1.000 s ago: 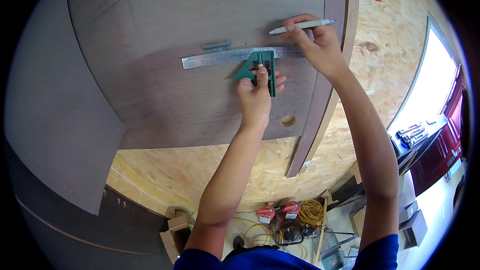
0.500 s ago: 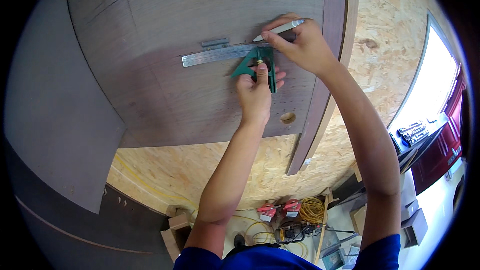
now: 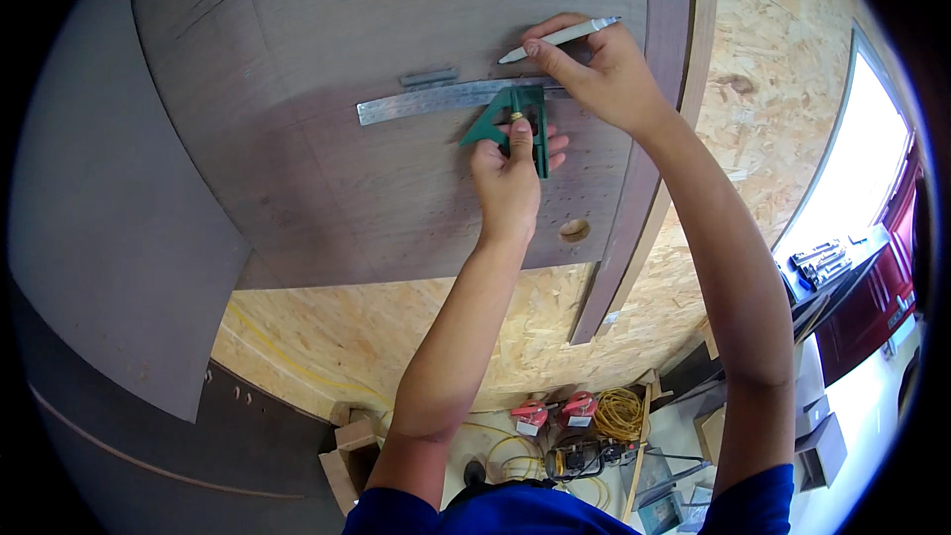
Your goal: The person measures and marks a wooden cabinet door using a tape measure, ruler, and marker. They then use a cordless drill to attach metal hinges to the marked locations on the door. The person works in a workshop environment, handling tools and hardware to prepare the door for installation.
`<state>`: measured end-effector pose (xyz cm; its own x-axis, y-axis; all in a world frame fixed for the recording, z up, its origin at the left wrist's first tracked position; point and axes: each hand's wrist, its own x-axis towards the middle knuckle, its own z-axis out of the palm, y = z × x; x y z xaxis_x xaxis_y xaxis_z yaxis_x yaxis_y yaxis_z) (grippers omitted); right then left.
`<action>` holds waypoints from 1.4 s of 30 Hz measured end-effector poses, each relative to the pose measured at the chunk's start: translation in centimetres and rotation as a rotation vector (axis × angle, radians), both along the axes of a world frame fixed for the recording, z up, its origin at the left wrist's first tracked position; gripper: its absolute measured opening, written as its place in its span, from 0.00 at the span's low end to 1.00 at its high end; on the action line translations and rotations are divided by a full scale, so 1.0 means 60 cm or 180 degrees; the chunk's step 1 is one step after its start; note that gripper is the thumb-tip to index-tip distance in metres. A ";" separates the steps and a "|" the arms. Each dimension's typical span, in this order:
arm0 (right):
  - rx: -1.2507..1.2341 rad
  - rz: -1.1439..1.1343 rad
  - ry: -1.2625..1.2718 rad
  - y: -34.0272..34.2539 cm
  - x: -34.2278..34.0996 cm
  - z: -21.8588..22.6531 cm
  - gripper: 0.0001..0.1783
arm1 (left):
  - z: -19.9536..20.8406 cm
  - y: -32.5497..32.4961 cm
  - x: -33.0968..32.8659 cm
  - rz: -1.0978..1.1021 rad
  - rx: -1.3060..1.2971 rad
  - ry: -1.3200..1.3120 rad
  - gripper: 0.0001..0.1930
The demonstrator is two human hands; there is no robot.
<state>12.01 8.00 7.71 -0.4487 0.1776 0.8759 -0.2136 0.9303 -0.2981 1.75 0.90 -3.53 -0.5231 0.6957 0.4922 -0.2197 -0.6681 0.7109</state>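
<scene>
My left hand (image 3: 510, 178) grips the green head of a combination square (image 3: 487, 129), thumb on the front and fingertips showing past its right side. The steel blade (image 3: 426, 101) reaches left across a grey-brown wood-grain panel (image 3: 396, 30). Between thumb and fingers, my right hand (image 3: 616, 79) pinches a white pen (image 3: 563, 38) just above the blade. Its tip points left and slightly down; whether it touches the panel, I cannot tell. A short grey metal piece (image 3: 429, 77) lies along the blade's upper edge.
A round hole (image 3: 574, 230) pierces the panel near its lower right. Wood strips (image 3: 634, 228) run along its right side, before chipboard (image 3: 753, 129). Below are red tools (image 3: 530, 416), a coiled yellow hose (image 3: 619, 414), a compressor-like machine (image 3: 580, 458) and a cardboard box (image 3: 352, 456).
The pen has moved up, away from the blade's edge, and lies flatter in my right hand. The combination square has shifted only slightly, its blade a little higher.
</scene>
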 end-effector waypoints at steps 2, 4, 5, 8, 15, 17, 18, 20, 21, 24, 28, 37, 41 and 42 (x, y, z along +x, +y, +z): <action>-0.0265 0.0124 -0.0119 -0.010 0.010 0.006 0.08 | 0.000 -0.001 0.000 0.0007 0.0003 -0.0035 0.14; -0.0216 0.0038 -0.0162 -0.007 0.014 0.009 0.08 | 0.001 -0.003 0.001 0.0004 -0.0024 -0.0031 0.14; -0.0189 -0.0009 -0.0184 -0.006 0.018 0.012 0.08 | 0.002 -0.003 0.001 -0.0001 -0.0035 -0.0031 0.14; -0.0198 -0.0217 -0.0411 -0.018 0.023 0.020 0.09 | 0.003 -0.003 0.000 0.0027 -0.0026 -0.0041 0.14; 0.0303 -0.0569 -0.0602 -0.008 0.022 0.030 0.09 | 0.004 -0.004 0.002 0.0005 -0.0054 -0.0016 0.14; 0.0268 -0.0551 -0.0638 -0.005 0.020 0.030 0.09 | 0.004 -0.004 0.002 0.0014 -0.0071 -0.0030 0.14; 0.0355 -0.0606 -0.0664 -0.006 0.020 0.031 0.09 | 0.003 -0.003 0.001 0.0022 -0.0062 -0.0029 0.14; 0.0524 -0.0723 -0.0707 -0.012 0.020 0.034 0.09 | 0.001 0.000 0.001 0.0031 -0.0048 -0.0018 0.14; 0.0553 -0.0696 -0.0698 -0.011 0.019 0.035 0.09 | 0.001 0.000 0.001 0.0037 -0.0036 -0.0010 0.15; 0.0624 -0.0669 -0.0669 -0.008 0.021 0.035 0.09 | 0.001 0.000 0.003 0.0043 -0.0031 0.0016 0.15; 0.0698 -0.0699 -0.0661 -0.008 0.022 0.036 0.09 | 0.000 0.000 0.002 0.0068 -0.0044 -0.0007 0.15; 0.0648 -0.0824 -0.0715 0.010 0.053 0.034 0.10 | 0.001 0.001 0.004 0.0110 -0.0066 -0.0029 0.14; 0.0607 -0.0704 -0.0341 0.009 0.065 0.031 0.10 | 0.000 0.003 0.008 0.0076 -0.0061 -0.0073 0.14; 0.0542 -0.0663 -0.0380 0.005 0.067 0.031 0.10 | -0.002 0.004 0.009 0.0074 -0.0065 -0.0088 0.14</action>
<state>16.04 8.29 9.56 -0.5197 0.1315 0.8442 0.0143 0.9893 -0.1453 2.28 1.15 -3.62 -0.5525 0.6930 0.4631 -0.2239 -0.6586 0.7184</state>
